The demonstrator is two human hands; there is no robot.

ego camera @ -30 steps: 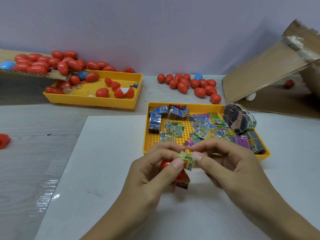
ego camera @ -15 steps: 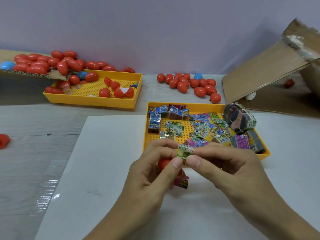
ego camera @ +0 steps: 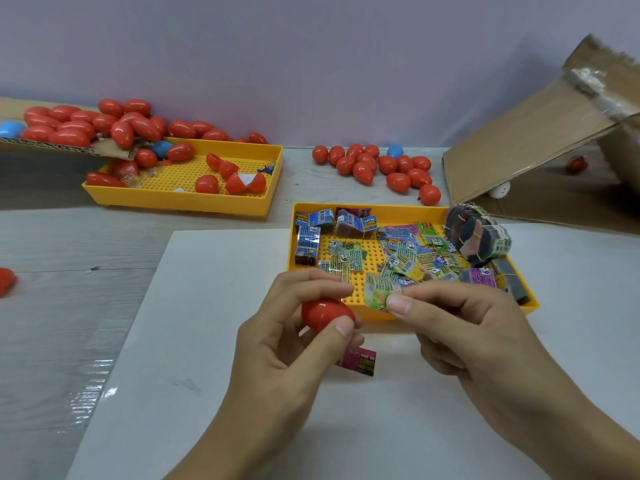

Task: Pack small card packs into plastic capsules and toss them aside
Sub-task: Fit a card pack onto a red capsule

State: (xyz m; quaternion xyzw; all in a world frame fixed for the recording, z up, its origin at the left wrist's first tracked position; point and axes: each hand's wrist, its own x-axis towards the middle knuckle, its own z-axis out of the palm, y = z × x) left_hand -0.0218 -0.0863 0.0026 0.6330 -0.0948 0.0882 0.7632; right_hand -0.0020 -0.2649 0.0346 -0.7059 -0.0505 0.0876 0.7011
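Head-cam view looking down at a pale work surface w/ two bare hands at lower centre. The left hand (ego camera: 294,341) grips a red capsule (ego camera: 325,314) between thumb and curled fingers, just left of frame centre. The right hand (ego camera: 460,327) pinches a small green card pack (ego camera: 379,295) between thumb and forefinger; the pack is curled/bent and sits just right of the capsule, near it but not touching. A pink card pack (ego camera: 360,362) lies flat on the white sheet (ego camera: 173,341) directly below the left hand's fingers.

Just above the hands, centre-right of frame, is a yellow tray (ego camera: 367,211) w/ a pegged floor, holding many loose card packs, blue ones at its left end, green and pink ones toward the right. A rubber-banded bundle of packs (ego camera: 479,235) leans on the tray's upper right corner.

Upper left: a second yellow tray (ego camera: 180,202) w/ red capsules and open capsule halves in it; a heap of red capsules (ego camera: 86,124), plus a couple of blue ones, spills in from cardboard at the left edge. Upper centre: a loose group of closed red capsules (ego camera: 377,168) and one blue one on the table. Upper right: a tilted cardboard flap (ego camera: 526,140). One red piece (ego camera: 5,280) at the far left edge, partly cut off.
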